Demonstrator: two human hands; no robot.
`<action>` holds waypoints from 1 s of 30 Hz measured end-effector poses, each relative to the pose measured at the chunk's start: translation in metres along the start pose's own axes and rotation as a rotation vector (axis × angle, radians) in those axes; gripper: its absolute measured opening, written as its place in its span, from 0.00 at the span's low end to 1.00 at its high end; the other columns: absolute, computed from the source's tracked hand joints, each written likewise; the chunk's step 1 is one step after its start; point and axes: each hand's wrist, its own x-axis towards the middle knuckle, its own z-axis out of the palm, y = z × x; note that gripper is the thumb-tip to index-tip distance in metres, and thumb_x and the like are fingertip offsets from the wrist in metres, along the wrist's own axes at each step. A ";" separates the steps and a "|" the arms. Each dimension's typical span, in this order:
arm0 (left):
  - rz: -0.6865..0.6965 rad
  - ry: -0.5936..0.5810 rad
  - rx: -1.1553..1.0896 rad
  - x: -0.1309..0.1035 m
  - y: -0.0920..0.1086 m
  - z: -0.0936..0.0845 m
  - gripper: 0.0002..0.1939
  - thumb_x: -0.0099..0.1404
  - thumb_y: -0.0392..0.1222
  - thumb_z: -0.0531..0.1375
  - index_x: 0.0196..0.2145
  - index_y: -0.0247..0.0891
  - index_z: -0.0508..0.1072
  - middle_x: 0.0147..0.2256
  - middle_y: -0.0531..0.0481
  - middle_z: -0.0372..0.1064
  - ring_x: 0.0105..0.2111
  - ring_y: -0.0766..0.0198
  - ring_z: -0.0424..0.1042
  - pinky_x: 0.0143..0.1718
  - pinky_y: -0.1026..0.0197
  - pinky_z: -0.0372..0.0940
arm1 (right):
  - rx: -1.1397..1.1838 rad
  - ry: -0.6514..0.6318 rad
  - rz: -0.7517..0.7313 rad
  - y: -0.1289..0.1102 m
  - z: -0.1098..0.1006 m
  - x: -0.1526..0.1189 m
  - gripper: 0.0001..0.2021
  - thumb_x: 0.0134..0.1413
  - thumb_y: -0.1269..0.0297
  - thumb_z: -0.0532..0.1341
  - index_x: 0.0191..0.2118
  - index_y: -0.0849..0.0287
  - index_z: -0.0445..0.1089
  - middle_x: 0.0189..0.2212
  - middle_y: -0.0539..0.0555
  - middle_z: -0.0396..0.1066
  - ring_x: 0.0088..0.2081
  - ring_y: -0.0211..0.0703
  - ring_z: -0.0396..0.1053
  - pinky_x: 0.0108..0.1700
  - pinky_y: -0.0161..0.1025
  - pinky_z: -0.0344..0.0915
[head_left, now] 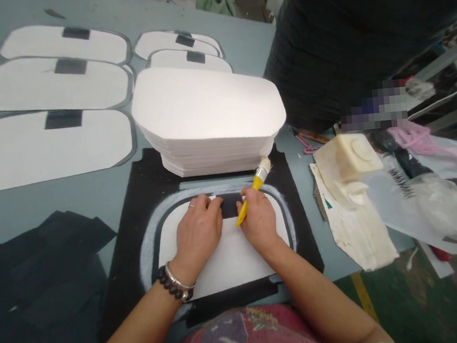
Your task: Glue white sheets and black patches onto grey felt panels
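A white rounded board (236, 256) lies in front of me on a dark sheet with a pale, smeared band around it. Across its top edge sits a black patch (230, 207). My left hand (201, 227) rests on the board with its fingers closed at the patch's left corner; its fingertips are partly hidden. At the patch's other side, my right hand (259, 219) is closed around a paintbrush (259, 179) with a yellow handle, bristles pointing up and away. The right fingertips are also against the patch's edge.
A tall stack of white boards (209, 104) stands just beyond my hands. Finished-looking white panels (54, 146) with dark patches lie at the left and back. Black fabric pieces (42, 289) lie at left. A stained plastic container (347, 156) and plastic bags (447, 200) sit at right.
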 end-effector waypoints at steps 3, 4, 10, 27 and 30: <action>0.005 0.003 0.001 0.001 0.000 0.004 0.17 0.75 0.40 0.51 0.52 0.38 0.77 0.43 0.41 0.70 0.47 0.49 0.69 0.46 0.51 0.69 | 0.004 0.021 -0.042 0.001 -0.002 0.000 0.12 0.64 0.72 0.63 0.51 0.58 0.67 0.40 0.59 0.74 0.43 0.54 0.70 0.46 0.47 0.68; 0.004 0.000 -0.007 0.002 -0.001 0.004 0.17 0.74 0.40 0.51 0.52 0.37 0.77 0.43 0.40 0.70 0.47 0.49 0.69 0.47 0.51 0.69 | 0.014 0.027 -0.062 0.001 -0.004 0.000 0.12 0.63 0.72 0.63 0.51 0.58 0.67 0.41 0.59 0.74 0.43 0.54 0.69 0.46 0.47 0.67; -0.037 0.102 -0.201 -0.007 -0.002 -0.020 0.14 0.74 0.46 0.51 0.48 0.38 0.72 0.45 0.41 0.72 0.48 0.51 0.71 0.50 0.53 0.67 | 0.188 0.277 -0.085 0.004 -0.031 -0.012 0.08 0.66 0.65 0.62 0.48 0.57 0.64 0.39 0.57 0.73 0.41 0.51 0.70 0.46 0.47 0.69; -0.171 -0.835 -1.702 -0.079 0.149 -0.004 0.19 0.71 0.57 0.58 0.48 0.42 0.79 0.53 0.45 0.77 0.53 0.54 0.75 0.61 0.49 0.68 | 0.414 0.750 -0.001 0.044 -0.123 -0.082 0.09 0.68 0.67 0.59 0.49 0.53 0.59 0.45 0.57 0.74 0.48 0.46 0.76 0.53 0.51 0.73; -0.156 -0.953 -1.780 -0.096 0.177 0.002 0.24 0.74 0.57 0.53 0.53 0.39 0.78 0.54 0.39 0.77 0.53 0.52 0.77 0.58 0.47 0.72 | 0.392 0.775 0.080 0.052 -0.128 -0.110 0.08 0.68 0.66 0.58 0.50 0.53 0.59 0.45 0.58 0.74 0.48 0.47 0.76 0.52 0.52 0.75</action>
